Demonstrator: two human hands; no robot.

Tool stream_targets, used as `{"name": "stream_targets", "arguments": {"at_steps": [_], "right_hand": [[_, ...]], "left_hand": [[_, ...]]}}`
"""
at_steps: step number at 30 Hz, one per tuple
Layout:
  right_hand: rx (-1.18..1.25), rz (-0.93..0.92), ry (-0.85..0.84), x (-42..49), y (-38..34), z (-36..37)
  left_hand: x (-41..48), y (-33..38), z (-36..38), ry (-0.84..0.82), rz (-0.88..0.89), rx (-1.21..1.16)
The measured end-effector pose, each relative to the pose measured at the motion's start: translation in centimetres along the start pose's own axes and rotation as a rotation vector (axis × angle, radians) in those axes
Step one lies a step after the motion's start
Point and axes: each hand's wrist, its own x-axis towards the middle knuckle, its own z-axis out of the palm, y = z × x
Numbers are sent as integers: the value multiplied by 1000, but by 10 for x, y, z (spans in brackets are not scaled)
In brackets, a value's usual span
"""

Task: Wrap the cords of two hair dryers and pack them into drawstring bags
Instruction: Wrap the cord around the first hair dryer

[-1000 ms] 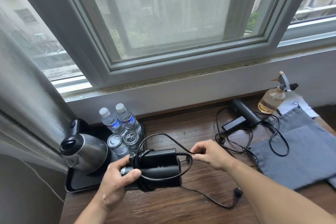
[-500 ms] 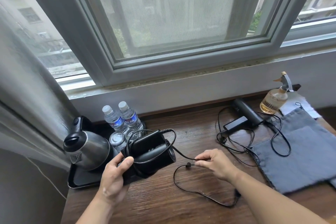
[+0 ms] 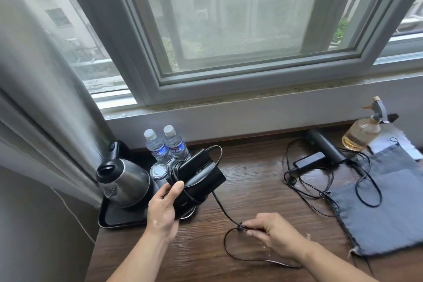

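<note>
Soft, flat daylight comes through a grey-framed sliding window [image 3: 251, 80] with a mesh screen [image 3: 240, 18] across its middle pane. Pale buildings [image 3: 59, 18] and a patch of greenery [image 3: 341, 32] show outside. A grey curtain [image 3: 34, 98] hangs down the left side. Below the speckled stone sill [image 3: 251, 96], a white wall [image 3: 251, 117] meets the far edge of a dark wooden table [image 3: 251, 178].

light: soft daylight from window [image 3: 240, 18] at 12 o'clock — dim interior | shadows: faint | edges: wide-angle bowing — mild softness
</note>
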Motion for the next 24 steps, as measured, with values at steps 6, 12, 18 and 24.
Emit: {"name": "stream_targets", "arguments": {"at_steps": [6, 12, 18, 24], "right_hand": [[-166, -125, -91, -4, -45, -1], [-277, -249, -70, -6, -96, -18], [-333, -323, -12, -5, -118, -47], [-254, -321, 73, 3, -123, -75]], "left_hand": [[7, -8, 3, 52, 30, 110], [11, -22, -5, 89, 113, 342], [5, -21, -7, 18, 172, 553], [1, -21, -4, -117, 199, 690]]}}
